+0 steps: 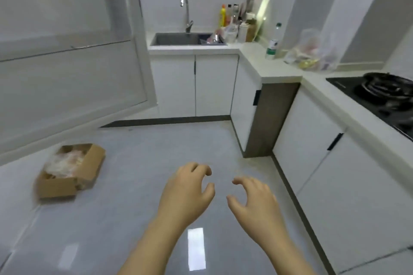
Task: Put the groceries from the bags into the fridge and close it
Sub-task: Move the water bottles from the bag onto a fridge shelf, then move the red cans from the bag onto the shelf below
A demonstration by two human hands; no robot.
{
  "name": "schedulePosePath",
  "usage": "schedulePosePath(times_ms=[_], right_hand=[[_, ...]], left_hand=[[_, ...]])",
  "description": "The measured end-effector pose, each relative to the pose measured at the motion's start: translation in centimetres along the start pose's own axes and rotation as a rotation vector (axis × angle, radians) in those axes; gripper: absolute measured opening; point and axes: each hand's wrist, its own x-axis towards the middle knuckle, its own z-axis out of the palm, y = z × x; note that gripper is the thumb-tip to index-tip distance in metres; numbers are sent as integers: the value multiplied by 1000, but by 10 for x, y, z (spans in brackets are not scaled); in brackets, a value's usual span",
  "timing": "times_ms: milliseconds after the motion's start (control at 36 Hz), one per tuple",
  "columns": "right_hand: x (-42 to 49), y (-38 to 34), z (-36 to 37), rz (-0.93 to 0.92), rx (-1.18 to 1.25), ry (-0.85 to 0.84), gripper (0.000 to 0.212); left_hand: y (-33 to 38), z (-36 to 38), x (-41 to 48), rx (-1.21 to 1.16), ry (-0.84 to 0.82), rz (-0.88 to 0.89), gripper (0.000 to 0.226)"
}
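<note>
A white kitchen, with a glossy grey tiled floor (145, 158) and white cabinets under an L-shaped counter (257, 58). The sink (178, 39) is set in the counter at the far wall. To the right of the sink, along the counter, stands 1 clear bottle (273, 42) with a green label. Just past it sits the clear plastic bag (312, 53) of groceries, and a black gas hob (380, 94) lies further right. Well in front of the sink and to its left, 1 open cardboard box (71, 172) with plastic-wrapped contents rests on the floor. The left hand (187, 187) and right hand (254, 196) hover over the floor in front of the sink, near each other, fingers loosely curled and apart, holding nothing.
</note>
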Motion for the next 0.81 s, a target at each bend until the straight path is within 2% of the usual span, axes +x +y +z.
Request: schedulePosePath(times_ms=[306,611,806], right_hand=[[-33,127,-65,467,57,208,35],[-16,201,-114,790,97,472,33],[-25,237,-141,972,126,633,33]], left_hand=[[137,98,71,-87,-313,390,28],[247,163,148,-126,-476,766,30],[313,199,164,-149,-583,989,29]])
